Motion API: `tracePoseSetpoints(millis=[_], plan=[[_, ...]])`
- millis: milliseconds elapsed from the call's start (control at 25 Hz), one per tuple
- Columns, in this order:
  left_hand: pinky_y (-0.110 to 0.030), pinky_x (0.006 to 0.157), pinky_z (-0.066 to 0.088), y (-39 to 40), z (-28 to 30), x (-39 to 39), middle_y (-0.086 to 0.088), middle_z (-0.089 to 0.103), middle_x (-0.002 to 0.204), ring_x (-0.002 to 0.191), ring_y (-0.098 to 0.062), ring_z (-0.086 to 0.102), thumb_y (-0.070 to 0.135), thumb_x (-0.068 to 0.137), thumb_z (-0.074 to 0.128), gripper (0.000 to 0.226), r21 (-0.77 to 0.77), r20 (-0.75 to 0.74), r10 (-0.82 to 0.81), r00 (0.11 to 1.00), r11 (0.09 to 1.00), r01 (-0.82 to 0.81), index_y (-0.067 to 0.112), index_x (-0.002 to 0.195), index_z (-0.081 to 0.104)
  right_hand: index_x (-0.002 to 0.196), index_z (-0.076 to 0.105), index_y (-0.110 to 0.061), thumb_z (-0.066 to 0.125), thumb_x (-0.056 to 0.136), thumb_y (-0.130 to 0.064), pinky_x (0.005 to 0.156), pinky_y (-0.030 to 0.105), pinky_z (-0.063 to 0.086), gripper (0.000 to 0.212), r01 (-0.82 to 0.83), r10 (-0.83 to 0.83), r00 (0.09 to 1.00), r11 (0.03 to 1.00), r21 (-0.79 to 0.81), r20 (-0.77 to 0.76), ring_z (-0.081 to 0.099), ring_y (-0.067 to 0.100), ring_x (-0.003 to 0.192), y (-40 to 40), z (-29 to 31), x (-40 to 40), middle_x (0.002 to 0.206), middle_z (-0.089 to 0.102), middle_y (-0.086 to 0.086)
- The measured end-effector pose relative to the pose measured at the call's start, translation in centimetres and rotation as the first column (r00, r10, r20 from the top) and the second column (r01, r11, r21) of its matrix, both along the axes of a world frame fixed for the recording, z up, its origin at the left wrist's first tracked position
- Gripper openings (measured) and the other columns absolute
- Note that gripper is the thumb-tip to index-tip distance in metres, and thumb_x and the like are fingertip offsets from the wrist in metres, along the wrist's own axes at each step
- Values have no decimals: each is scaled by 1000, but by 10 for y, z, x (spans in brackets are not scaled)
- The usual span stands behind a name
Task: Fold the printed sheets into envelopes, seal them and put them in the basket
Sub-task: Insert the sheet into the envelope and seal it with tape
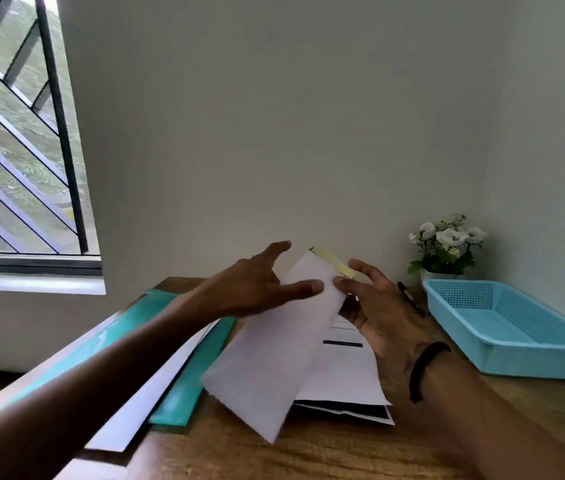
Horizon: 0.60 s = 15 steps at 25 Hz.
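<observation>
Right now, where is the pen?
In the head view, the pen lies on the table's right side, between the right hand and the blue basket.

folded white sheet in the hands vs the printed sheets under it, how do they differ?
The folded white sheet is tilted, its far end lifted between the left hand and right hand; the printed sheets lie flat on the desk. The folded sheet shows a blank face and a yellowish strip at its top; the printed sheets show dark bars. Both are white paper.
</observation>
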State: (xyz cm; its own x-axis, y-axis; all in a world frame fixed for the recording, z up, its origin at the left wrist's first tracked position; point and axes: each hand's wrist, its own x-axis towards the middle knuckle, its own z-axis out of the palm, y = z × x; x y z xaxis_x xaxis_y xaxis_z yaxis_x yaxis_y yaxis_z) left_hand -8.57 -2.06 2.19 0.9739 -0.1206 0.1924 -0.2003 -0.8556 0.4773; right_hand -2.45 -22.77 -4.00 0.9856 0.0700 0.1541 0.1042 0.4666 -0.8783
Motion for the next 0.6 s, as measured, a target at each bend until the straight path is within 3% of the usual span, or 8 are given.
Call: tracePoseSetpoints(millis=[40,120,200,280,360,440,520,600], plan=[[-36,89,58,-7,3,4,-7,65,136,110,-24,69,71,84,65,95,-207,-113,-14,994,978,-10,35,161,22,134,58,-13,69,93,2,72,38,64,45,-13,13,999,1000,-14,-42,71,33,99,-1,-2,2,122,68,19],[-37,83,63,-15,-3,15,-15,64,136,104,-28,73,44,93,74,77,-485,-188,-43,981,873,-55,24,157,35,134,62,-6,71,92,1,66,34,63,43,-78,70,992,993,-84,-102,73,27,88,-2,-7,4,122,70,21],[-35,74,65,-19,-22,27,-19,66,129,96,-25,73,19,95,74,54,-640,-142,-34,989,766,-66,17,145,52,126,70,-6,70,91,1,67,34,64,36,-114,93,989,976,-185,-116,75,24,82,-3,-10,7,120,74,21],[-29,62,62,-21,-46,34,-18,69,114,85,-21,70,4,96,68,32,-725,-85,-57,995,689,-23,12,127,64,116,74,-10,69,90,2,78,41,64,29,-90,64,992,963,-256,-110,74,26,86,-3,-11,9,112,75,17],[-26,59,57,-20,-61,34,-12,70,97,77,-18,67,4,96,68,17,-766,-31,-56,998,642,12,12,111,71,101,75,-12,68,90,5,91,49,57,22,-76,50,994,953,-294,-97,70,30,90,-4,-11,9,105,73,16],[-25,58,55,-18,-76,38,-6,71,88,73,-15,65,15,95,72,4,-760,27,-13,1000,649,29,16,98,75,91,74,-11,67,90,5,89,47,55,18,-71,46,995,950,-304,-88,67,30,89,-3,-13,8,101,72,16],[-27,60,55,-18,-86,41,2,74,89,75,-14,67,36,92,75,11,-629,118,78,990,777,14,26,94,77,90,74,-10,70,91,1,82,39,58,12,-69,49,996,946,-316,-70,69,26,85,-2,-14,8,100,74,14],[-28,72,53,-17,-87,41,8,72,101,89,-12,67,52,93,67,23,-422,251,132,959,906,-15,32,100,76,94,76,-10,74,92,-8,70,31,61,3,-74,59,997,946,-315,-57,72,22,79,-1,-10,4,96,77,10]])
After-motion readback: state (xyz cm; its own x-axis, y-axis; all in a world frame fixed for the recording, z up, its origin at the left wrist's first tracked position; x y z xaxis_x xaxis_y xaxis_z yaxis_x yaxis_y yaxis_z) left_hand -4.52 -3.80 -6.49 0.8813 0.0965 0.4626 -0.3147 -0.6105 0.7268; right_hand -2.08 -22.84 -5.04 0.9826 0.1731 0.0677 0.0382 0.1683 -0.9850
